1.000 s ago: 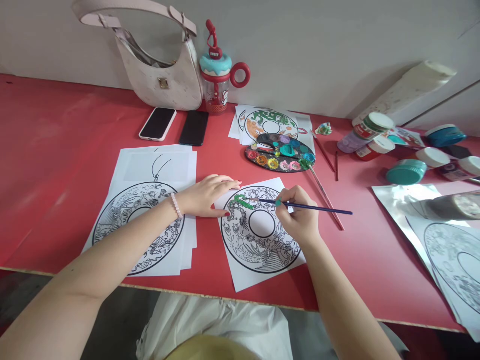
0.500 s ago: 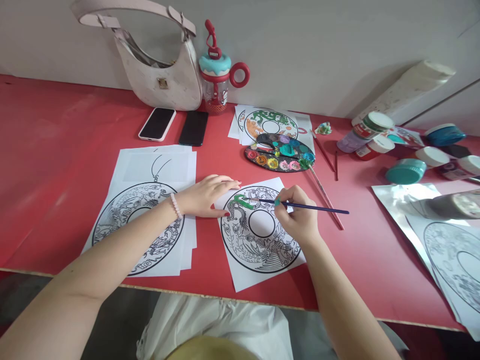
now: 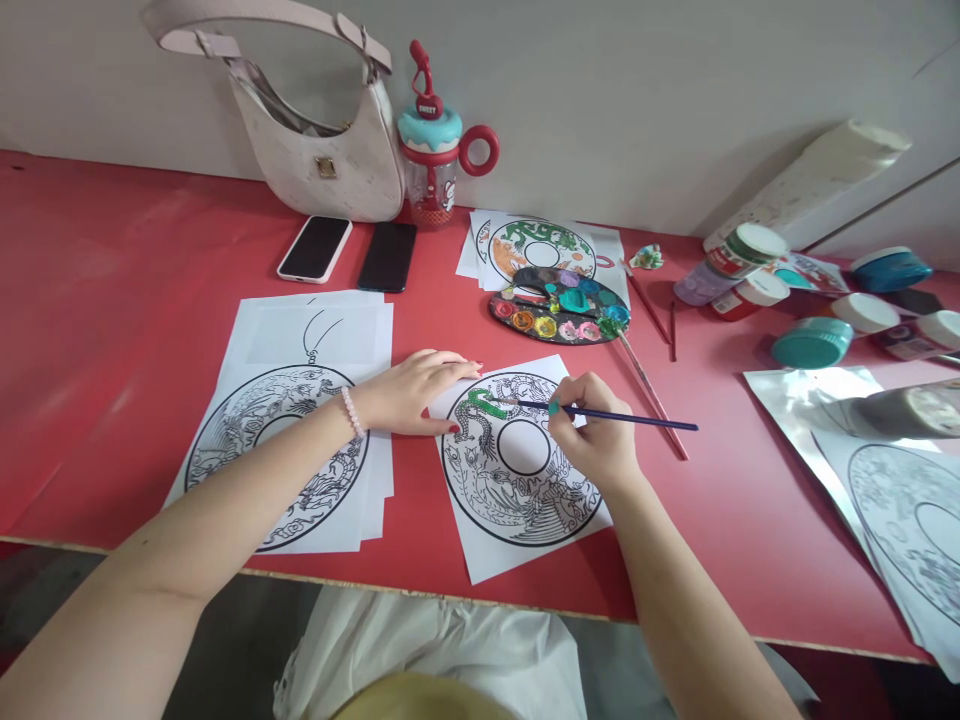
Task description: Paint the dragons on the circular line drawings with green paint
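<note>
Pinched in the fingers of my right hand [image 3: 596,430] is a dark blue paintbrush [image 3: 637,416], its tip on the green-painted part of a dragon. The dragon belongs to a round line drawing [image 3: 495,490] on a white sheet, with a ring bare at its centre. My left hand [image 3: 412,390] lies open and flat, fingers stretched over the upper left edge of that sheet. Beneath my left forearm lies a second stack of printed drawings [image 3: 315,510]. Behind the sheet, a black paint palette [image 3: 514,315] holds several colours, and another paintbrush [image 3: 656,395] leans on its right end.
Several paint jars [image 3: 814,343] crowd the right, beside more drawing sheets [image 3: 900,500]. At the back stand a white handbag [image 3: 330,170] and a cup [image 3: 431,180], with two phones [image 3: 315,248] in front. Partly coloured sheets [image 3: 540,235] lie behind the palette on the red table [image 3: 112,350].
The paintbrush tip has shifted very slightly left along the green part of the dragon. My left hand stays where it was.
</note>
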The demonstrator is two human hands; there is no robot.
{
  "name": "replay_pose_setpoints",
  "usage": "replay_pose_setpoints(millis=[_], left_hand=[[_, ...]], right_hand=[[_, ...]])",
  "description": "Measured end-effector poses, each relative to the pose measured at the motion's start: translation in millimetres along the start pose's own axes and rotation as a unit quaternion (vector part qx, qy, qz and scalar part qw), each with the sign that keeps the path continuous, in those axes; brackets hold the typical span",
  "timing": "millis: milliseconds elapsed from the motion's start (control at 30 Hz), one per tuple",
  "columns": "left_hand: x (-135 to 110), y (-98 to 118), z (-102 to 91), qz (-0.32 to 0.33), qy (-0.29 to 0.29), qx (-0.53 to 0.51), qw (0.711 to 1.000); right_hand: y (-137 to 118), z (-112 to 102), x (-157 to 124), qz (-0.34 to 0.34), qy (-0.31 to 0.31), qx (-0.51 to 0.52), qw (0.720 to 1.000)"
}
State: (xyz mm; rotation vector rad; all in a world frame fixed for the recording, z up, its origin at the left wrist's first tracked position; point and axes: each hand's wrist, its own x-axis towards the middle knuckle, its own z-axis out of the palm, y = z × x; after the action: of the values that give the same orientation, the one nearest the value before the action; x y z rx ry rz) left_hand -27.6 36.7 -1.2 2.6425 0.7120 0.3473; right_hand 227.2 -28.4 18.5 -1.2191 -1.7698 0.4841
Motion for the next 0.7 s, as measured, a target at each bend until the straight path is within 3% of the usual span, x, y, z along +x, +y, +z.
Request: replay_pose_setpoints(millis=[700], left_hand=[[1.2,0.6,-0.8,0.0,0.001,-0.002,1.0]], right_hand=[[0.6,1.5,1.0,-0.007,-0.003,-0.026,1.0]])
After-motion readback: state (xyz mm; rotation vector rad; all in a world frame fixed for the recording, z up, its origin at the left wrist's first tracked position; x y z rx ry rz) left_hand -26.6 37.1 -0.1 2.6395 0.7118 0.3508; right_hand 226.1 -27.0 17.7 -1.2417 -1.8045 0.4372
